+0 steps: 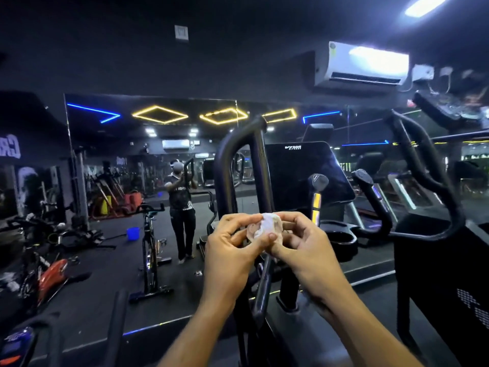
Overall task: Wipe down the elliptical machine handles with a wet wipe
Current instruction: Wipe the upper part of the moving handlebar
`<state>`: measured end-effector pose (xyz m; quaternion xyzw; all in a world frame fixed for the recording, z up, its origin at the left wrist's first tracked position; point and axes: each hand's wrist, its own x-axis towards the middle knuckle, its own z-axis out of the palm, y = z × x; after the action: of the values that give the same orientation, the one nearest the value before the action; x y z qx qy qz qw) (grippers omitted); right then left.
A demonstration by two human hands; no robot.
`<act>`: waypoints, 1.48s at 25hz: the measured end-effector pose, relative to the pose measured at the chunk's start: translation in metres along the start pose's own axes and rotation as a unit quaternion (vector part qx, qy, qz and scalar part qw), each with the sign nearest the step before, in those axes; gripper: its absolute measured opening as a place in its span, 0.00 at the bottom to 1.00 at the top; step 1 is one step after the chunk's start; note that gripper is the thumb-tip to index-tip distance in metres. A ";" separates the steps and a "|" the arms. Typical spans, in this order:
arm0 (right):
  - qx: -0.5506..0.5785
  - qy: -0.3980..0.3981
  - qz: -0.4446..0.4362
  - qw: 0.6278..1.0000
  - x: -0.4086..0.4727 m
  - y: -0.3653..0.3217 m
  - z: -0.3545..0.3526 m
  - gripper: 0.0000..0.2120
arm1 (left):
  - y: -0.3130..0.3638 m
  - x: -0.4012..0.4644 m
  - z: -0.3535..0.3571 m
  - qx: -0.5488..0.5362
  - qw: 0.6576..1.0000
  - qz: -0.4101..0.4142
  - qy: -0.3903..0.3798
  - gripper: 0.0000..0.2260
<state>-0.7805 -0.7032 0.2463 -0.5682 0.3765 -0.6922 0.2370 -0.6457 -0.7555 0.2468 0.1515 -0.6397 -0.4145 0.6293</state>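
In front of the elliptical's left handle [239, 165], 2 hands, left hand [229, 243] and right hand [299, 241], pinch a crumpled wet wipe [264, 225]; bunched so small, it may slip from the fingers or clean poorly.

Console screen [304, 176]: small white brand mark at its top edge, too blurred to read.
Wall sign [12, 149], far left of frame: large pale letters, cut off, seemingly "GR".

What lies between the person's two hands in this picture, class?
In the head view, a crumpled white wet wipe lies between the left hand and right hand, pinched by fingers of both.
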 end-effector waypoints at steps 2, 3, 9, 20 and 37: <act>0.030 0.016 0.005 0.999 0.007 -0.003 0.002 0.15 | -0.002 0.011 0.002 -0.024 1.000 0.005 0.000 0.16; 0.056 0.022 0.013 0.998 0.011 -0.006 0.001 0.15 | -0.003 0.016 0.001 -0.037 0.999 0.000 -0.006 0.17; 0.121 0.018 0.017 0.992 0.046 -0.023 -0.008 0.09 | 0.001 0.051 0.010 0.007 0.997 0.037 -0.073 0.21; -0.080 0.171 -0.140 0.972 0.215 -0.028 -0.056 0.05 | 0.044 0.234 0.038 0.658 0.752 0.035 -0.013 0.33; -0.032 0.006 -0.292 0.956 0.292 0.025 -0.015 0.17 | 0.026 0.255 0.039 0.681 0.722 0.099 0.065 0.17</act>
<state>-0.8676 -0.9351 0.4033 -0.6565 0.2172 -0.7224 0.0042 -0.7146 -0.9087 0.4438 0.5020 -0.7183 0.2087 0.4341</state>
